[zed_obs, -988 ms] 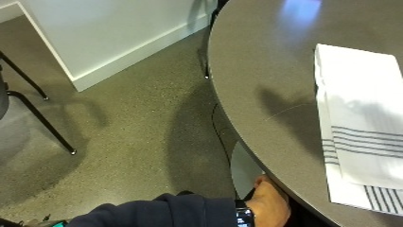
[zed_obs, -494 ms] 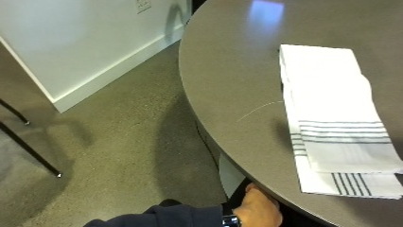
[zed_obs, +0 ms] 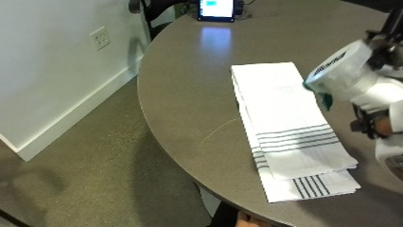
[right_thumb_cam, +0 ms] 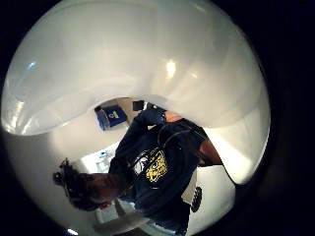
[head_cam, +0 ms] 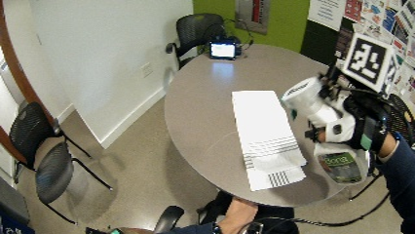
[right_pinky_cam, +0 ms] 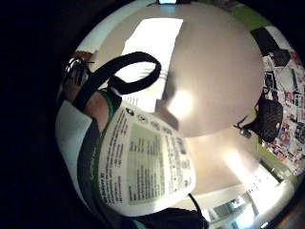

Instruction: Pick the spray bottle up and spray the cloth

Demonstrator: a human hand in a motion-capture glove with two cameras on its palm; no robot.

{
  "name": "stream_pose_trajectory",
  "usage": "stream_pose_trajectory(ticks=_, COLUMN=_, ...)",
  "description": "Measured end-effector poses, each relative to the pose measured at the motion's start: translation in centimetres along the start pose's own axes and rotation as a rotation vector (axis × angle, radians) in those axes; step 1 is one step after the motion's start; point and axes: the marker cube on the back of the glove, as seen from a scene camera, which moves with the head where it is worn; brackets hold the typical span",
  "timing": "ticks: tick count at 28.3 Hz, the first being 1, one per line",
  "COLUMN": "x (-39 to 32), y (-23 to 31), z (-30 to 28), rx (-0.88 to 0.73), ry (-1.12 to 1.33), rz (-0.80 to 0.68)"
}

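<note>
One spray bottle (head_cam: 324, 131) is lifted in your gloved right hand (head_cam: 360, 124), beside the cloth (zed_obs: 286, 127).
Smooth plastic, likely slippery, probably light: keep fingers curled round its neck; the cloth is soft and flat on the table (zed_obs: 182, 94).

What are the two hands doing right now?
Right hand: gripping the spray bottle, held above the table beside the cloth.
Bare hand: at table's edge, holding nothing visible.

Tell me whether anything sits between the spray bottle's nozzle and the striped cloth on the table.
Nothing visible does. The right hand holds the spray bottle tilted in the air beside the cloth, nozzle end toward it. Only open air and bare table lie between them.
</note>
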Motion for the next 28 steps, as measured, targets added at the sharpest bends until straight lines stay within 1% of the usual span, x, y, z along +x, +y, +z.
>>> stream_pose_trajectory(ticks=4, x=0.0, y=-0.9, z=2.4, rx=-0.099, ry=0.089, rz=0.047)
stream_pose_trajectory(ticks=13, x=2.0, y=-3.0, z=7.2, rx=-0.33, ry=0.266, rz=0.018)
stream_pose_trajectory(ticks=18, x=3.4, y=-3.3, z=8.6, rx=-0.44, ry=0.348, rz=0.044)
stream_pose_trajectory(ticks=23, x=3.0, y=-3.4, z=9.6, rx=-0.511, ry=0.421, rz=0.053)
stream_pose_trajectory(ticks=28, x=2.7, y=-3.7, z=10.1, rx=-0.542, ry=0.466, rz=0.055)
